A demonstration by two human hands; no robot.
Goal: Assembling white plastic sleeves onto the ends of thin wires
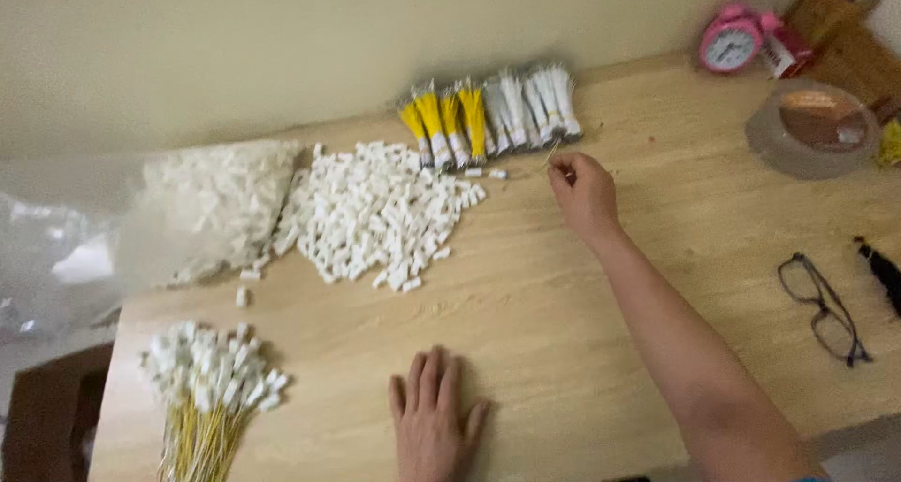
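Note:
My right hand (584, 193) reaches to the far side of the wooden table (563, 294) and pinches a thin wire (553, 153) at the edge of a row of bundled wires (493, 114), some yellow, some grey-white. My left hand (432, 421) lies flat on the table near the front edge, fingers apart, holding nothing. A heap of small white plastic connectors (380, 212) sits left of my right hand. At the front left lies a bunch of yellow wires with white connectors fitted (211, 383).
A clear plastic bag of more white connectors (221, 205) lies at the back left. A roll of brown tape (815, 130), a pink alarm clock (732, 39) and black glasses (824, 308) are at the right. The wall runs along the table's far edge.

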